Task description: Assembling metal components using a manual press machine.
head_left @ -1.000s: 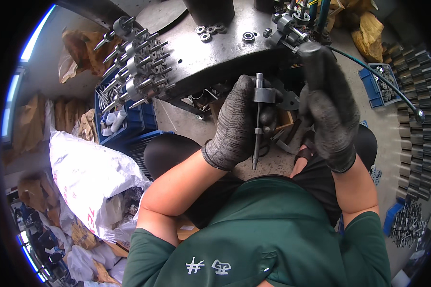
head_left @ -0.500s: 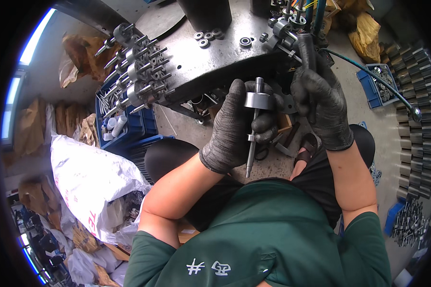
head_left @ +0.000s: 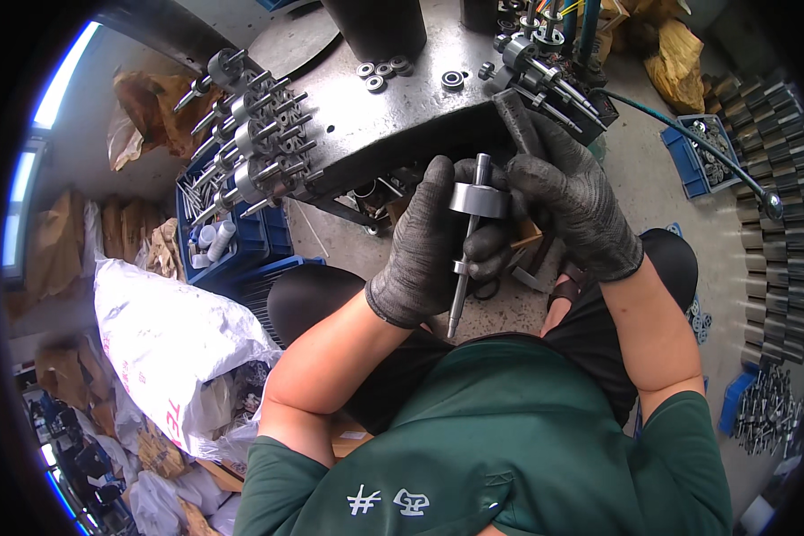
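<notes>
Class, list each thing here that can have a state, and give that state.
Left hand: gloved, closed on the metal shaft
Metal shaft: held tilted
Metal ring: fitted around the shaft
Right hand: gloved, partly curled
White bag: crumpled
Single bearing: lying flat

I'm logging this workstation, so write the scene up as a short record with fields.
Left hand: gloved, gripping a metal shaft that carries a thick ring
Right hand: gloved, close beside the ring; seems to hold a dark bar
Bench: small round bearings; ringed shafts grouped at its left end, more at its right
Left side: white bag
Right side: blue bin of metal parts
</notes>
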Tool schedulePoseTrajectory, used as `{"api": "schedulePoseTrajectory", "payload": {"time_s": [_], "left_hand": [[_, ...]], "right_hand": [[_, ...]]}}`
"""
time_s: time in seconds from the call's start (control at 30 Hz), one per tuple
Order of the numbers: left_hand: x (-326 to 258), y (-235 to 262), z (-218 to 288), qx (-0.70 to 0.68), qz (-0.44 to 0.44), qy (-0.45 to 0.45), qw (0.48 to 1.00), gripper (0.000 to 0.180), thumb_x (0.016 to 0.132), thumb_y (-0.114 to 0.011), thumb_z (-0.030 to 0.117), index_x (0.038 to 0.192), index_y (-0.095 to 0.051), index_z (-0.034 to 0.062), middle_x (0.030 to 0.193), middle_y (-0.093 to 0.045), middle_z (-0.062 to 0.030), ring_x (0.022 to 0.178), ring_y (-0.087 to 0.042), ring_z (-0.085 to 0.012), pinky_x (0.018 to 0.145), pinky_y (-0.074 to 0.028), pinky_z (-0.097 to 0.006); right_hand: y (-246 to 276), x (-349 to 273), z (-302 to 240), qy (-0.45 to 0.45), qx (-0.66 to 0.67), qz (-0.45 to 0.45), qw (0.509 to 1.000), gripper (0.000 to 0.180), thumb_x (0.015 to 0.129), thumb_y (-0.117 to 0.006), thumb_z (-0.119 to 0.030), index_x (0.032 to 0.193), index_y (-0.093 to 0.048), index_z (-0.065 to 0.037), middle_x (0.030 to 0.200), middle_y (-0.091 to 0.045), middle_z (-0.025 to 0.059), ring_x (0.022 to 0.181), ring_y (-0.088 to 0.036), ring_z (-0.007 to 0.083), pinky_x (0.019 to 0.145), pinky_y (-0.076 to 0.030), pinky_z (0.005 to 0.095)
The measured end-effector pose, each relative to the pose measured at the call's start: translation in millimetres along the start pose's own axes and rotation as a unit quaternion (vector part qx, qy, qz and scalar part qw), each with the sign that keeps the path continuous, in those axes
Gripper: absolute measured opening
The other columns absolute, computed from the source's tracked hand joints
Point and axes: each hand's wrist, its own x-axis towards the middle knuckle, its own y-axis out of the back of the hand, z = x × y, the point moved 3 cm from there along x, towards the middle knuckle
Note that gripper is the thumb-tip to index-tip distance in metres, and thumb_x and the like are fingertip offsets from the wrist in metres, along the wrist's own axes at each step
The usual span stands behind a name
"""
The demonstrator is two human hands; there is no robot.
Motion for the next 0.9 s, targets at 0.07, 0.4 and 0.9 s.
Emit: {"api": "schedulePoseTrajectory", "payload": {"time_s": [0.07,0.4,0.9], "left_hand": [[-1.9,1.9,-1.3,0.002,0.018,0.001,1.000,0.054,0.103,-0.044,0.062,0.123,-0.057,0.0128,0.089,-0.061,-0.0064,0.053,-0.044,-0.0080,0.042,-0.035,-0.022],[-4.2,1.4,-3.9,0.132,0.062,-0.028,0.989,0.057,0.103,-0.041,0.064,0.118,-0.060,0.0133,0.067,-0.053,-0.0022,0.047,-0.043,-0.0090,0.043,-0.037,-0.024],[-0.8,6.7,-1.4,0.046,0.031,-0.008,0.998,0.056,0.102,-0.047,0.062,0.118,-0.059,0.0088,0.098,-0.067,-0.0131,0.053,-0.050,-0.0108,0.048,-0.046,-0.025]], "right_hand": [[-1.3,-0.2,0.8,-0.034,0.023,-0.006,0.999,0.080,0.085,-0.083,-0.036,0.148,-0.047,-0.001,0.132,-0.062,0.0112,0.115,-0.059,0.0166,0.100,-0.050,0.0308],[-5.5,0.2,8.5,0.075,-0.040,0.006,0.996,0.077,0.084,-0.085,-0.032,0.145,-0.049,0.001,0.138,-0.058,0.0097,0.120,-0.056,0.0148,0.103,-0.047,0.0300],[-6.0,3.5,17.8,0.077,-0.104,0.043,0.991,0.066,0.096,-0.070,-0.031,0.149,-0.046,-0.001,0.137,-0.060,0.0111,0.118,-0.059,0.0158,0.101,-0.048,0.0300]]}}
